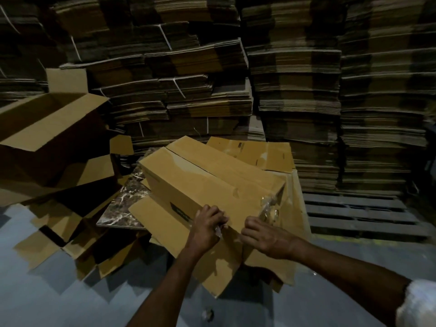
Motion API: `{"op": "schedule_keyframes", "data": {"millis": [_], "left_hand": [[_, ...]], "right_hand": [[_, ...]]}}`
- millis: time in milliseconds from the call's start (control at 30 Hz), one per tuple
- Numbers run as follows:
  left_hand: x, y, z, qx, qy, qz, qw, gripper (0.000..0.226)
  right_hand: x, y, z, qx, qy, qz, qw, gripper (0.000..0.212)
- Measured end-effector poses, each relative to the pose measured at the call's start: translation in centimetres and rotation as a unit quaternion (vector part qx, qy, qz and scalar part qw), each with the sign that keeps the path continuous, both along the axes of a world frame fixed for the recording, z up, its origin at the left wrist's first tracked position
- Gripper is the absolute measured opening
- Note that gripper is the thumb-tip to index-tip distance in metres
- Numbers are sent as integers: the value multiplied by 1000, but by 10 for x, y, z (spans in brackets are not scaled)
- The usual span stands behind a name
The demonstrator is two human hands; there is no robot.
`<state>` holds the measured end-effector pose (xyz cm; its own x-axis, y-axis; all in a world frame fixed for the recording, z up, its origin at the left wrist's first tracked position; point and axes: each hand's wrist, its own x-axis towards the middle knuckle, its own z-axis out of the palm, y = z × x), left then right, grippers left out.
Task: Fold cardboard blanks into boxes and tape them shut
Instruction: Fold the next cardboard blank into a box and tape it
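A folded brown cardboard box (207, 175) lies on its side in the middle of the head view, its two closed flaps meeting in a seam along the top. My left hand (208, 224) has its fingers curled at the box's near edge, pinching a small shiny piece that looks like clear tape. My right hand (264, 234) rests beside it on the same edge, fingers bent onto the cardboard. A crumpled strip of clear tape (269, 208) hangs at the box's right corner, just beyond my right hand. No tape roll shows.
Tall stacks of flat cardboard blanks (295, 90) fill the background. An open box (47, 133) sits at the left. Loose blanks (70, 232) and a marbled slab (122, 208) lie on the grey floor. A wooden pallet (358, 215) is at the right.
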<state>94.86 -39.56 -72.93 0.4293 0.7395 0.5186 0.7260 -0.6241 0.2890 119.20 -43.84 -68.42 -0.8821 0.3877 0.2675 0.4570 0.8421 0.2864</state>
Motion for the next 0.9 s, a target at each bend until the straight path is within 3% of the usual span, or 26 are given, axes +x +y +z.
{"op": "schedule_keyframes", "data": {"millis": [100, 233, 300, 533, 800, 900], "left_hand": [[0, 0, 1, 1, 6, -8, 1000, 8], [3, 2, -1, -3, 1, -7, 1000, 11], [4, 2, 0, -2, -4, -16, 1000, 5], [1, 5, 3, -5, -6, -42, 999, 15], [-1, 6, -5, -47, -1, -34, 998, 6], [-1, 5, -4, -53, 1, -31, 998, 12]], "right_hand": [[6, -2, -11, 22, 60, 0, 998, 18], [2, -12, -35, -4, 205, -77, 976, 19], [-3, -18, -41, -21, 231, -112, 966, 20], [0, -19, -30, 4, 68, -143, 987, 52], [-8, -24, -32, 39, 17, -162, 986, 69], [-12, -33, -37, 55, 27, -180, 982, 58]]}}
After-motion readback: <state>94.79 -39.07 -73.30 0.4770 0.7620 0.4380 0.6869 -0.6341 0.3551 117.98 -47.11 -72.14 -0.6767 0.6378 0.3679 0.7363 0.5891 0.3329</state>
